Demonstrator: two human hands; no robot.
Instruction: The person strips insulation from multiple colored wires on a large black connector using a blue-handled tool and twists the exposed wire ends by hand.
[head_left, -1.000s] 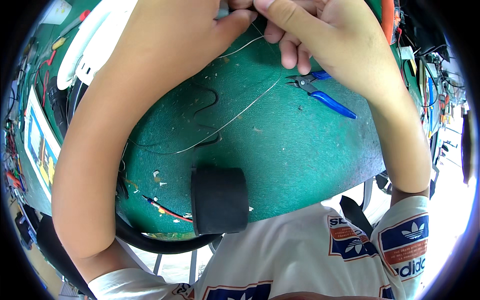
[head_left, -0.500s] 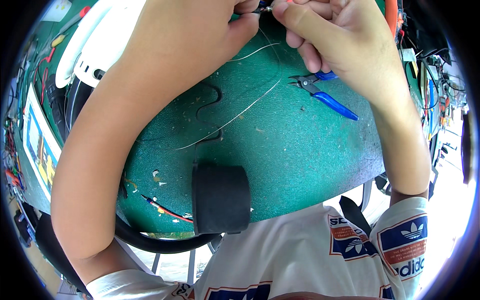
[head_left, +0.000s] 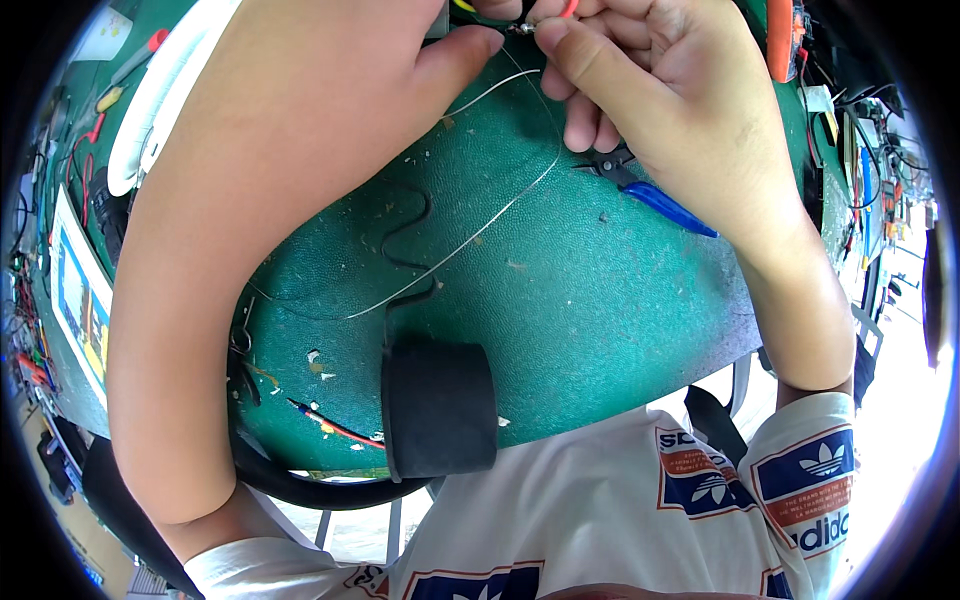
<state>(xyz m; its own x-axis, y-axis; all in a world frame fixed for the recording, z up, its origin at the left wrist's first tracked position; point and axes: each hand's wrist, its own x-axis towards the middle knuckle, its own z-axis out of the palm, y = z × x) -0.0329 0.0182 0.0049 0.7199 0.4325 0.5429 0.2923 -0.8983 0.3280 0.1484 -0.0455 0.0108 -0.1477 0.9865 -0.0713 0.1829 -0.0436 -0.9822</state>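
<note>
My right hand (head_left: pixel 640 70) is closed at the top edge, thumb and fingers pinching a red wire (head_left: pixel 569 9) by a small shiny metal end (head_left: pixel 522 29). Beside it my left hand (head_left: pixel 440 45) is cut off by the top edge. Its thumb and a fingertip curl toward each other near the metal end, with a bit of yellow (head_left: pixel 464 5) between them. What it grips is mostly hidden. Below the hands, a thin silvery wire (head_left: pixel 470 240) loops over the green mat (head_left: pixel 600 290). Blue-handled flush cutters (head_left: pixel 668 207) lie partly under my right hand.
A black cylinder (head_left: pixel 440 410) stands at the near edge, a bent dark cord (head_left: pixel 405 262) running from it. Close by lies a short red-and-black cable (head_left: pixel 335 424). White curved equipment (head_left: pixel 165 110) stands left; an orange object (head_left: pixel 781 40) sits far right.
My left thumb has moved left, away from the metal end, and yellow now shows by that hand. My right hand has shifted slightly left and down, covering more of the cutters.
</note>
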